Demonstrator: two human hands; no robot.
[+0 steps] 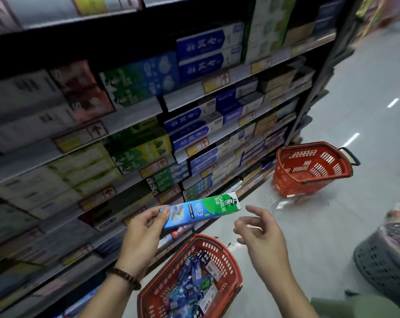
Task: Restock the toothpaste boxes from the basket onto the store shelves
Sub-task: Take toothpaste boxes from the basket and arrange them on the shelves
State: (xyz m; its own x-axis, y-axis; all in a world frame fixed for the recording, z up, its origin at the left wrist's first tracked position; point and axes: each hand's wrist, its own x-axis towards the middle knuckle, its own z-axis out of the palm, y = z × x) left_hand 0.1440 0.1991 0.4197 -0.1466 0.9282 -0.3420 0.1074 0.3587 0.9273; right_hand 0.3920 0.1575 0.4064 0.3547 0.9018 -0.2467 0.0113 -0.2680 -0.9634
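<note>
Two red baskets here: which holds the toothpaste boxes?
The near red basket, at the bottom of view, holds toothpaste boxes; the far red basket beside the shelves looks empty.

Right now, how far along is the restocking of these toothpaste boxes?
Done: the shelves look well filled, and the far red basket looks empty. In hand: the left hand pinches one green-and-blue toothpaste box; the right hand is open, holding nothing. Left: the near red basket holds many more boxes.

Boxes (189,285) in basket (231,258), shelves (116,125) left
</note>
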